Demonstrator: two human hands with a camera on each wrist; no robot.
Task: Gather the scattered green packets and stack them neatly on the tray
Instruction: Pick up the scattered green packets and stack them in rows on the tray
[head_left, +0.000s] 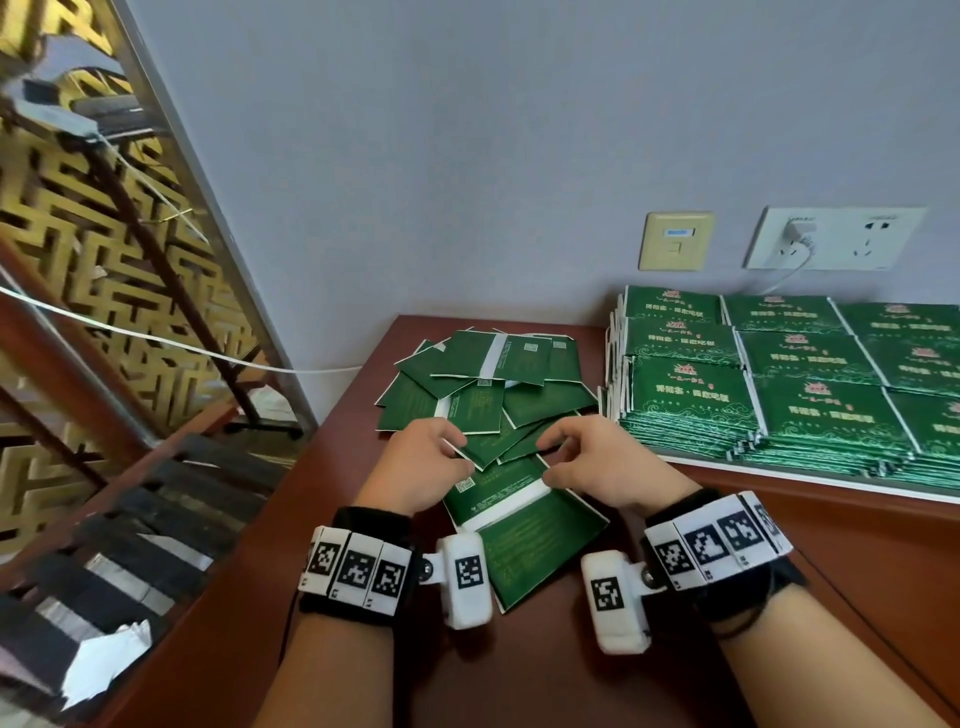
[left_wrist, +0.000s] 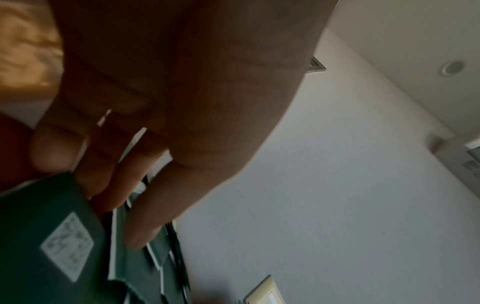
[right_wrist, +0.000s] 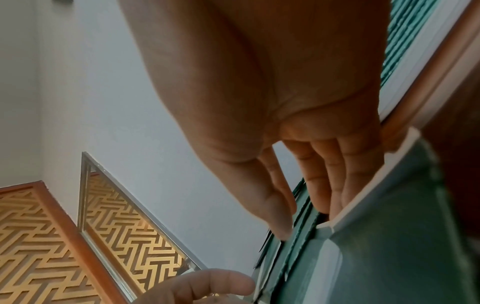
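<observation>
Scattered green packets (head_left: 483, 384) lie in a loose overlapping heap on the brown table, most of them back side up with a white strip. At the near edge of the heap my left hand (head_left: 454, 449) grips the left edges of a few packets, while my right hand (head_left: 550, 457) pinches their right edges. One larger packet (head_left: 524, 525) lies flat under both hands. In the left wrist view my left hand (left_wrist: 116, 205) reaches onto a packet with a code label (left_wrist: 64, 246). In the right wrist view my right hand (right_wrist: 303, 216) has thumb and fingers among packet edges (right_wrist: 298, 257). The white tray (head_left: 779, 475) at right holds neat packet stacks (head_left: 691, 395).
The table (head_left: 519, 665) ends in an edge running along the left, with dark slats and crumpled paper below it. A gold lattice screen (head_left: 104, 208) stands at left. Wall sockets (head_left: 831, 239) with a plugged white cable sit behind the tray.
</observation>
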